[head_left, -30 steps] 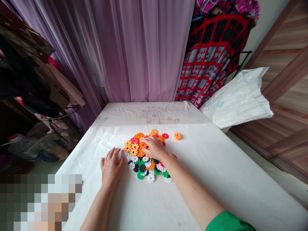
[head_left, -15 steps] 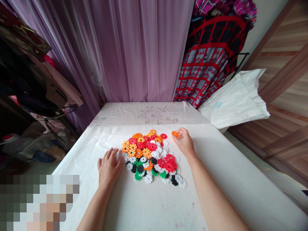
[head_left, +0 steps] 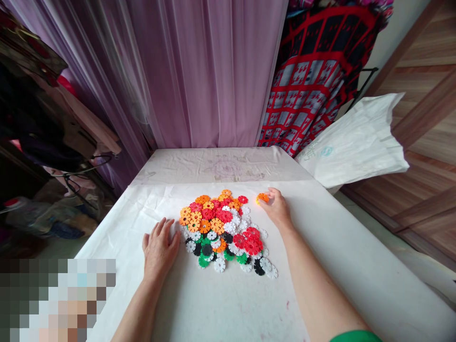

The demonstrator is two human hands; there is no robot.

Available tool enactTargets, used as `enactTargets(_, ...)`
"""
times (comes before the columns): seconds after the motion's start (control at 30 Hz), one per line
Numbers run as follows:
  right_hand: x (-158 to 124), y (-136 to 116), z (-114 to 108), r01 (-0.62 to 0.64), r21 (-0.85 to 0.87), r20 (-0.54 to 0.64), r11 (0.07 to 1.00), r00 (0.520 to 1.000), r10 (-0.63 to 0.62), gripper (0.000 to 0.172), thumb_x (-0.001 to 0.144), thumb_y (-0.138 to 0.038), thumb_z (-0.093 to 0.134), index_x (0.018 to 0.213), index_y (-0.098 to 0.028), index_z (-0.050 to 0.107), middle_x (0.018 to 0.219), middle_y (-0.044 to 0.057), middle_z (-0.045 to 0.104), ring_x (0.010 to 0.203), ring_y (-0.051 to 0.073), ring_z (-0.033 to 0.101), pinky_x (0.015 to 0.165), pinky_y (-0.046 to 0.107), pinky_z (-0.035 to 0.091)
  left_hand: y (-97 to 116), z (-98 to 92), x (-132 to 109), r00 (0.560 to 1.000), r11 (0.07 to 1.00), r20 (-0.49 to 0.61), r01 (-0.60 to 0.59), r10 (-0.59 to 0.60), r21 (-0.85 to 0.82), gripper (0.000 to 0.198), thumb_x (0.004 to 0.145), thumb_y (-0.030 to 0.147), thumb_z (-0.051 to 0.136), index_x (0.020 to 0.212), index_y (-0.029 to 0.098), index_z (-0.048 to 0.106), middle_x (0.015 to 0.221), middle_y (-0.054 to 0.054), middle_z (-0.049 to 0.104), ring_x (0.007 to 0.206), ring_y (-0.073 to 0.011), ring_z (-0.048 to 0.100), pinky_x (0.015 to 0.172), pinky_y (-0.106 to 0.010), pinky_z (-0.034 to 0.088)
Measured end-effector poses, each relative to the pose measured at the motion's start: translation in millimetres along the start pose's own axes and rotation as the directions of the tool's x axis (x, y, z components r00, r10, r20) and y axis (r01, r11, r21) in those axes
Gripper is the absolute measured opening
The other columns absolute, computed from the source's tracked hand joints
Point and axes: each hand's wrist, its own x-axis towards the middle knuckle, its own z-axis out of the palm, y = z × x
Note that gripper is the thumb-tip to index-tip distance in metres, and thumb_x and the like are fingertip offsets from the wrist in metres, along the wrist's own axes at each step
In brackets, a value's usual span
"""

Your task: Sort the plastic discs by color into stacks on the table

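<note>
A spread-out heap of flat, notched interlocking discs [head_left: 206,213] in orange, red, white, green and black lies in the middle of the white-covered table. Just left of the heap, my left hand [head_left: 158,244] rests on the cloth with its fingers stretched out, holding nothing. Beyond the heap's right side, my right hand [head_left: 278,206] pinches an orange interlocking disc [head_left: 263,196] between thumb and fingers. A yellower edge shows under that disc; whether it is a second one I cannot tell. Nearest to this hand lies a red disc [head_left: 242,199] at the heap's edge.
White cloth [head_left: 228,308] covers the table, with a flowered strip [head_left: 228,166] at the far end. A white bag [head_left: 352,142] stands at the far right corner. Behind hangs a purple curtain [head_left: 206,71]; clothes [head_left: 39,104] hang at the left.
The view has shifted slightly. My right hand still holds the orange disc, now turned so that a yellower lower edge shows. My left hand has stayed beside the heap.
</note>
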Motion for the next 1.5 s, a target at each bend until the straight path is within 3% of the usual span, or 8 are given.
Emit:
enactTargets(0.5,-2.3,-8.8,-9.2,0.030,-0.078,0.035,0.996,0.999,-0.027,0.052,0.070,-0.037,0.066,0.119,-0.022,0.056,0.113,0.010,0.072,0.103,0.026,0.065,0.092,0.042,0.049,-1.3,1.8,-0.1,1.000,1.000,-0.026,-0.006,0.006,-0.012,0.041,0.094,0.038,0.045,0.129,0.026,0.061,0.147,-0.010,0.053,0.138,-0.0294,0.044,0.115,-0.059,0.027)
enactTargets(0.67,-7.5,-25.1,-15.6,0.150,-0.109,0.023,0.983,0.989,-0.148,0.032,0.078,-0.031,0.058,0.108,-0.020,0.065,0.108,0.010,0.073,0.102,0.026,0.064,0.095,0.042,0.048,0.2,1.0,-0.5,1.000,1.000,-0.024,-0.005,0.005,-0.016,0.041,0.094,0.038,0.045,0.129,0.025,0.061,0.147,-0.011,0.053,0.138,-0.0294,0.045,0.116,-0.059,0.027)
enactTargets(0.8,-15.8,-49.6,-8.1,0.259,-0.067,0.134,0.964,0.959,-0.248,0.021,0.083,-0.024,0.051,0.093,-0.023,0.070,0.099,0.007,0.074,0.097,0.023,0.066,0.091,0.037,0.050,1.2,-0.1,-1.2,1.000,1.000,-0.013,-0.003,0.003,-0.015,0.041,0.094,0.038,0.044,0.130,0.024,0.060,0.147,-0.011,0.052,0.138,-0.0297,0.044,0.115,-0.060,0.027)
enactTargets(0.97,-17.1,-86.4,15.5,0.331,-0.042,0.317,0.943,0.899,-0.302,0.024,0.085,-0.018,0.052,0.096,-0.024,0.073,0.104,0.004,0.075,0.101,0.021,0.066,0.092,0.033,0.049,0.7,0.5,-1.7,1.000,1.000,-0.016,-0.004,0.003,-0.030,0.041,0.095,0.038,0.044,0.129,0.024,0.060,0.147,-0.011,0.052,0.139,-0.0294,0.043,0.116,-0.060,0.026)
enactTargets(1.1,-8.4,-116.8,34.4,0.315,-0.139,0.429,0.939,0.874,-0.230,0.022,0.087,-0.023,0.056,0.098,-0.028,0.074,0.108,0.002,0.074,0.102,0.021,0.066,0.088,0.030,0.049,0.0,1.3,-1.4,1.000,0.999,-0.028,-0.006,0.005,-0.039,0.041,0.094,0.038,0.045,0.130,0.025,0.060,0.147,-0.011,0.053,0.138,-0.0288,0.044,0.116,-0.059,0.026)
enactTargets(1.23,-5.4,-136.9,47.8,0.325,-0.264,0.501,0.908,0.851,-0.159,0.023,0.086,-0.032,0.061,0.104,-0.027,0.073,0.110,0.006,0.073,0.101,0.024,0.066,0.084,0.032,0.049,0.3,1.4,-1.6,1.000,0.999,-0.021,0.006,-0.007,-0.039,0.041,0.094,0.038,0.045,0.130,0.025,0.060,0.148,-0.011,0.052,0.139,-0.0285,0.044,0.116,-0.059,0.026)
enactTargets(1.33,-11.0,-137.1,51.2,0.347,-0.283,0.520,0.894,0.839,-0.161,0.022,0.085,-0.029,0.062,0.104,-0.027,0.073,0.111,0.007,0.072,0.101,0.024,0.065,0.085,0.033,0.049,0.3,2.1,-2.0,0.999,0.999,-0.033,0.005,-0.007,-0.039,0.040,0.093,0.037,0.047,0.129,0.025,0.061,0.147,-0.010,0.053,0.138,-0.0285,0.044,0.116,-0.058,0.027)
enactTargets(1.5,-26.8,-116.1,41.3,0.348,-0.257,0.465,0.902,0.862,-0.200,0.025,0.085,-0.025,0.062,0.108,-0.026,0.071,0.113,0.007,0.071,0.104,0.023,0.063,0.091,0.033,0.048,-0.2,3.6,-2.7,0.999,0.999,-0.044,-0.001,-0.002,-0.047,0.040,0.092,0.036,0.048,0.129,0.026,0.061,0.147,-0.011,0.053,0.138,-0.0285,0.045,0.116,-0.058,0.027)
